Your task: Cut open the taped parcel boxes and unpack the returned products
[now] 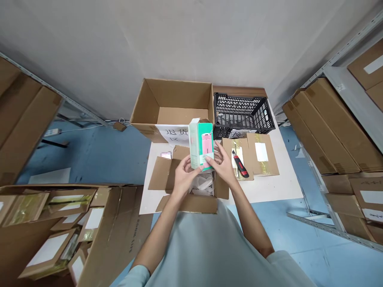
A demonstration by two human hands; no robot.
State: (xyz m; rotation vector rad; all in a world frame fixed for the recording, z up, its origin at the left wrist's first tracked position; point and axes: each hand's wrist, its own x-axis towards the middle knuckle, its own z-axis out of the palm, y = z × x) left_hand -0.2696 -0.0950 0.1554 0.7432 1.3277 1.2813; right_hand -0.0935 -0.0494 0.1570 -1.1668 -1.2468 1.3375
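Between both hands I hold a small product box [207, 139], green and white with a pink item printed on its front. It is upright, and a flap at its top looks raised. My left hand [186, 175] grips its lower left side, fingers partly behind it. My right hand [222, 162] holds the lower right, thumb on the front. Beneath the hands stands an open shipping carton [187, 203], flaps spread, with crumpled whitish packing material [202, 183] inside.
Behind are a large open cardboard box [176, 115] with a lettered paper and a black plastic crate [242, 109]. A red-black utility knife [240, 164] lies on one of two taped parcels [265, 157]. Shelves flank the white table [289, 187]; a parcel-filled carton [119, 223] stands left.
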